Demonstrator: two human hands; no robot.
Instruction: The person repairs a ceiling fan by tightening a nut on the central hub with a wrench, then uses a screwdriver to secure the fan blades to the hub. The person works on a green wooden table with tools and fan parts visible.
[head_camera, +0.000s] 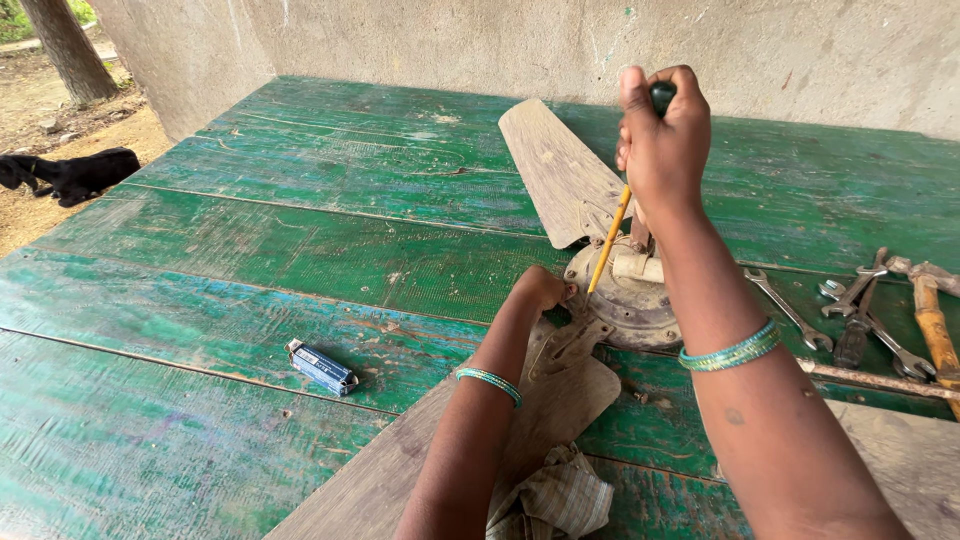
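Note:
An old, dirty ceiling fan lies on a worn green wooden platform (300, 250). Its round motor hub (630, 300) sits in the middle, with one blade (560, 175) reaching away and another blade (400, 470) coming toward me. My right hand (662, 135) is raised above the hub, fist closed around the dark handle of a screwdriver; its yellow shaft (609, 240) slants down to the hub's left rim. My left hand (543, 290) rests against that left rim, beside the screwdriver tip, fingers curled on the fan.
Several spanners (860, 310) and a wooden-handled hammer (935, 325) lie at the right. A small blue box (321, 367) sits left of the near blade. A crumpled cloth (560, 495) lies under my arm. A concrete wall stands behind; a black animal (75, 172) lies on the dirt, far left.

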